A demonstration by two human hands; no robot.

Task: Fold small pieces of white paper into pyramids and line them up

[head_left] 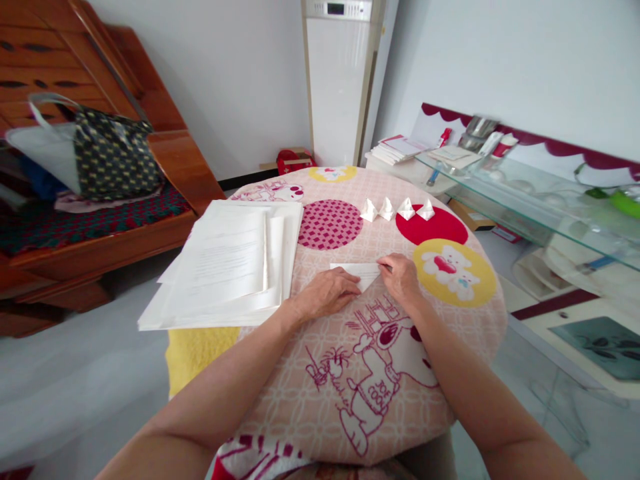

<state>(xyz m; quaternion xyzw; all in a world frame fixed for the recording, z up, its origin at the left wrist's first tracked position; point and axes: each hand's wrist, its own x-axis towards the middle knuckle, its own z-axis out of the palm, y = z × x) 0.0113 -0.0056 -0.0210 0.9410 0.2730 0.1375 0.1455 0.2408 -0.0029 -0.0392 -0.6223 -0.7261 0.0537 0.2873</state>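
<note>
A small folded sheet of white paper (359,272) lies on the pink cartoon-print cloth (350,373) that covers the round table. My left hand (327,295) rests flat on the sheet's near left corner, fingers stretched out. My right hand (401,279) presses on the sheet's right end, with fingertips pinched at the paper's edge. Several small folded white paper shapes (397,209) stand in a row farther back on the cloth. A thick stack of white sheets (227,263) lies at the table's left side.
A wooden bench (100,220) with a dotted dark bag (113,155) stands to the left. A tall white appliance (340,80) stands against the back wall. A glass shelf (530,193) with books, cups and small items runs along the right.
</note>
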